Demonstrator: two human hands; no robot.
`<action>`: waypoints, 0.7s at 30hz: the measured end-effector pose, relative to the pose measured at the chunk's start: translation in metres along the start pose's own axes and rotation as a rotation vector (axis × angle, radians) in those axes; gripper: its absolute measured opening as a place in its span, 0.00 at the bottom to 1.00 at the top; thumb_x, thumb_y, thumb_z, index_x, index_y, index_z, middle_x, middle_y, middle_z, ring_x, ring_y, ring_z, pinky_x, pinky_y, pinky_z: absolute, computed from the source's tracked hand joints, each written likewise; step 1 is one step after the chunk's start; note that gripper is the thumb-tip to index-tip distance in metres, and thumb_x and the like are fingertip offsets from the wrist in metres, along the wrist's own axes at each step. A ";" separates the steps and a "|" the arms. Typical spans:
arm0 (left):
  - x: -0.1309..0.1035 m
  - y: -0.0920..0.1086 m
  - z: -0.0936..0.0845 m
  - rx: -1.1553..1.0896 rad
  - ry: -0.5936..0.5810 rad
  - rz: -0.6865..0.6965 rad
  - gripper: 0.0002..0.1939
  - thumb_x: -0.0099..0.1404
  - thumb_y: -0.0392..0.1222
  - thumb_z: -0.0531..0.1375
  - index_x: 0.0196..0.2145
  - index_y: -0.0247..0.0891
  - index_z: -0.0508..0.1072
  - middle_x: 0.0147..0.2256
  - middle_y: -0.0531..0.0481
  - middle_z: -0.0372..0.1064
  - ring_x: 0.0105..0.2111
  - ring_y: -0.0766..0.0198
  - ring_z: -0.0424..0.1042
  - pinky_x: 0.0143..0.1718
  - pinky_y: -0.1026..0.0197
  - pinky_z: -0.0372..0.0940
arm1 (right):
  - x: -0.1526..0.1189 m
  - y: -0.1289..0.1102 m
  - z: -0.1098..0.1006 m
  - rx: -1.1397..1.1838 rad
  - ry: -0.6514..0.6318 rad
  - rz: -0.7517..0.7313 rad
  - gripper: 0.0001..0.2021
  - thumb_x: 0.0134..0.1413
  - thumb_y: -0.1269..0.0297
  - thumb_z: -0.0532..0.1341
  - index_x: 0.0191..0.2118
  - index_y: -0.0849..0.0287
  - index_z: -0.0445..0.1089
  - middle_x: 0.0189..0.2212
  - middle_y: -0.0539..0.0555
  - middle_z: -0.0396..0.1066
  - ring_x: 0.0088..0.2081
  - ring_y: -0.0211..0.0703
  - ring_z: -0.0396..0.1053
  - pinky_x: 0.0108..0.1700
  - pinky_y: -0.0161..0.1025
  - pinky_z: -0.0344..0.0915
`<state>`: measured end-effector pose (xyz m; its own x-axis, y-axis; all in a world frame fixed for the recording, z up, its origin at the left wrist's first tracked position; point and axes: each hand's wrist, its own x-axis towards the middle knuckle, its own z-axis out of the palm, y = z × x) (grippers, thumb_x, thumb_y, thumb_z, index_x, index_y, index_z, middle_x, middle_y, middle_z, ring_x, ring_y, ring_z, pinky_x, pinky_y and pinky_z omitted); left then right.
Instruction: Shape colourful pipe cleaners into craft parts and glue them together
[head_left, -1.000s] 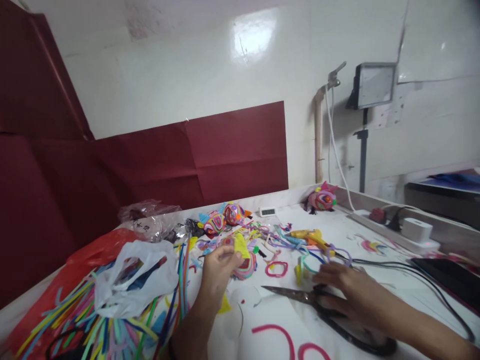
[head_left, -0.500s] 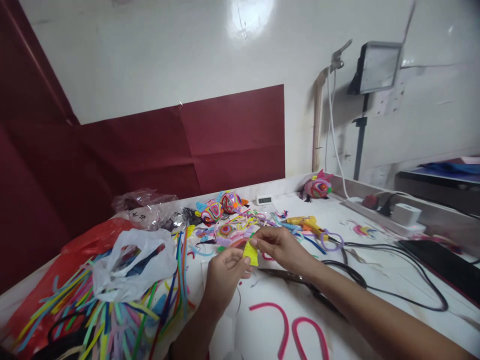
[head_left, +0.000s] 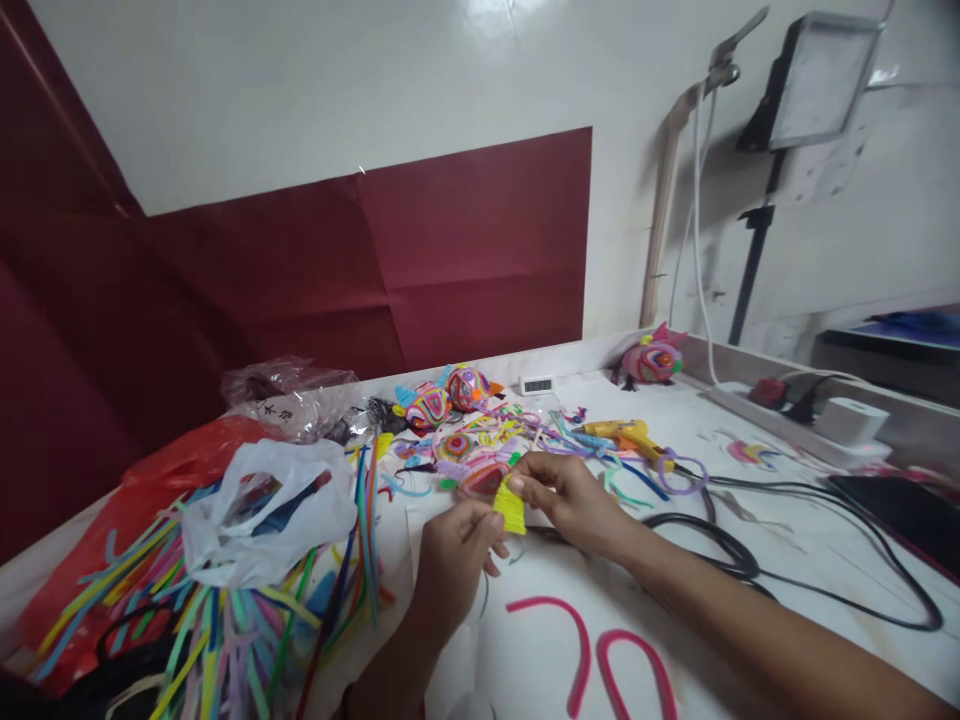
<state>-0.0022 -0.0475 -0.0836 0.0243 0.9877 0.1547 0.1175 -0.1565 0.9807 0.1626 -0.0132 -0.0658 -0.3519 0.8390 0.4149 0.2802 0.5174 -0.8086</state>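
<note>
The left hand (head_left: 459, 555) and right hand (head_left: 574, 500) each pinch an edge of a ribbed, roughly trapezoidal yellow piece (head_left: 511, 513), positioned above the white worktop (head_left: 697, 405). Two curved red strips (head_left: 583, 655) lie nearer the wearer; slender multicoloured strips (head_left: 210, 650) fan out beneath a crumpled, translucent white bag (head_left: 262, 545).

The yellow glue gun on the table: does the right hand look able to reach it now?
Probably yes: the glue gun lies beyond the right hand, with nothing bulky between them. However, this hand is pinching the yellow piece.
</note>
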 end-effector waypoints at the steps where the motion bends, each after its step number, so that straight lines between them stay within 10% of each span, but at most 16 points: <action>1: 0.000 0.000 0.000 0.009 -0.008 0.002 0.10 0.54 0.43 0.60 0.22 0.34 0.72 0.17 0.50 0.69 0.16 0.68 0.66 0.15 0.69 0.61 | -0.001 0.001 0.001 -0.006 0.000 0.000 0.17 0.57 0.51 0.55 0.27 0.61 0.66 0.21 0.48 0.60 0.25 0.35 0.56 0.26 0.33 0.54; 21: -0.005 -0.007 -0.001 0.039 0.001 0.009 0.12 0.57 0.47 0.59 0.25 0.34 0.71 0.19 0.50 0.68 0.16 0.70 0.64 0.16 0.69 0.60 | -0.015 0.009 0.006 0.001 -0.140 0.106 0.18 0.56 0.51 0.55 0.25 0.61 0.61 0.20 0.46 0.56 0.24 0.34 0.50 0.26 0.34 0.47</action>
<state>-0.0044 -0.0518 -0.0910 0.0246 0.9862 0.1634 0.1556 -0.1653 0.9739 0.1650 -0.0228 -0.0817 -0.4411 0.8574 0.2649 0.3214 0.4266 -0.8454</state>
